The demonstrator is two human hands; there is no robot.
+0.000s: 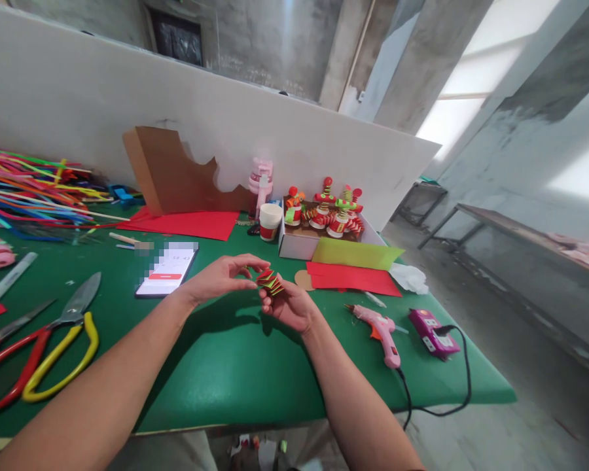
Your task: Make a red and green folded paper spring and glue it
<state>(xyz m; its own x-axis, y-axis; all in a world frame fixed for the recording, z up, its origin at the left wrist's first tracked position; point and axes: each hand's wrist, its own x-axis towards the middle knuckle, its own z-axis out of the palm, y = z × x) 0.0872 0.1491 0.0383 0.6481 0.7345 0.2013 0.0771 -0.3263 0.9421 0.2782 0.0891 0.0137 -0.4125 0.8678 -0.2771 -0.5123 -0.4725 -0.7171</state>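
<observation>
A small accordion-folded paper spring [271, 282], red and yellow-green, is held up over the middle of the green table. My right hand [292, 306] is closed around its lower right side, fingers curled and thumb against the folds. From the left, my left hand [223, 278] reaches to the spring's upper end, index fingertip on the folds and thumb just below. Part of the left grip is hidden behind the fingers. Under the hands lies the green tabletop [235, 373].
A phone [164, 271] and large scissors [73, 314] lie left, pipe cleaners [44, 190] behind. A white box [299, 247] holds several paper-cup figures; paper cups [269, 221] stand beside it. Red paper [353, 280], a pink glue gun [383, 330] and a purple power box [432, 333] lie right.
</observation>
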